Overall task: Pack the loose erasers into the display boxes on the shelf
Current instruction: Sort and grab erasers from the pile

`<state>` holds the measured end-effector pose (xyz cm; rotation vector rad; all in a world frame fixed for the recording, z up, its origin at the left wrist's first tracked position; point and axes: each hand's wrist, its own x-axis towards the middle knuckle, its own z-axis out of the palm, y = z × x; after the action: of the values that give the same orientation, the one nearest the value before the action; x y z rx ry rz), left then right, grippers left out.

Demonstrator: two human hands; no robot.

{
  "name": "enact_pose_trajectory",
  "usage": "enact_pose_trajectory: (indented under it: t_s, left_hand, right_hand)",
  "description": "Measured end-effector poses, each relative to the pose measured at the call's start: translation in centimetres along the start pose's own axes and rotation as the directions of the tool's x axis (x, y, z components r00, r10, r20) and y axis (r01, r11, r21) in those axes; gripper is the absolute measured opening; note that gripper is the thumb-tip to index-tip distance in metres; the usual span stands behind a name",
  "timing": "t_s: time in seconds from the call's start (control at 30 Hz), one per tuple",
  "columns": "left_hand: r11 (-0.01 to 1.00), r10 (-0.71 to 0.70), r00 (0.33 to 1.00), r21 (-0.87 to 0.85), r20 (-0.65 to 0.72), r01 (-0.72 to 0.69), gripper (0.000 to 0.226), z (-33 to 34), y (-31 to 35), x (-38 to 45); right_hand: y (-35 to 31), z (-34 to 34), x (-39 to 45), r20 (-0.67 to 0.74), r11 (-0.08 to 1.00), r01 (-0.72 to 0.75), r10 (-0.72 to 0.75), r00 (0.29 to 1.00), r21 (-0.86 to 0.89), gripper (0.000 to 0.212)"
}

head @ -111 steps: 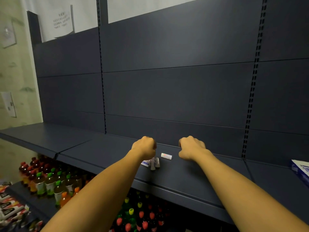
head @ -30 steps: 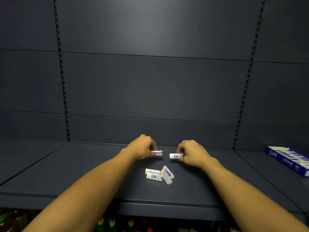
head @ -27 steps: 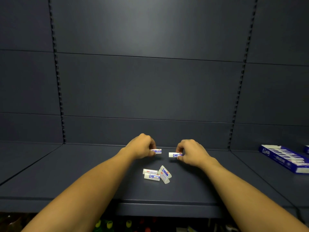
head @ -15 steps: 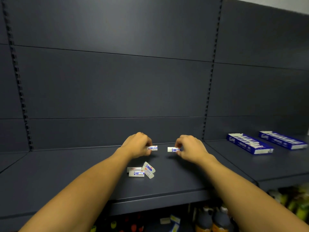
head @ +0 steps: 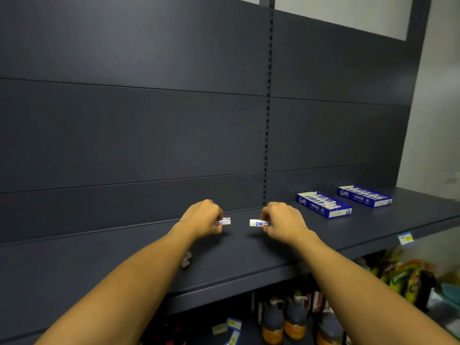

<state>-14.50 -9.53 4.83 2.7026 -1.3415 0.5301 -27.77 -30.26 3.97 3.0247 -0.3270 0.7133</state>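
Each eraser is a small white block in a blue-and-white printed sleeve. The left hand (head: 202, 217) pinches one eraser (head: 225, 221) by its end, fingers curled; the right hand (head: 283, 222) pinches another eraser (head: 257, 223) likewise, both held just above the shelf (head: 249, 252) near its back edge. Two blue display boxes (head: 323, 204) sit toward the shelf's right end. Compared with half a second ago, the view has swung right and the loose erasers (head: 186, 260) are mostly hidden behind the left forearm.
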Motion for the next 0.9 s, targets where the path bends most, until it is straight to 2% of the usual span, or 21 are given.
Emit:
enact_pose_trajectory:
  t_s: [0.57, 0.9]
  left_hand:
    - [0.998, 0.014, 0.990, 0.063, -0.141, -0.005, 0.024, 0.2, 16.6, 7.1]
    - [0.995, 0.020, 0.991, 0.097, -0.134, -0.007, 0.023, 0.5, 21.3, 12.2]
  right_hand:
    - [16.6, -4.4, -5.6, 0.039, 0.996, -0.061, 0.063, 0.997, -0.067, 0.014]
    - [23.2, -5.0, -5.3, 0.017, 0.993, -0.086, 0.087, 0.996, -0.075, 0.013]
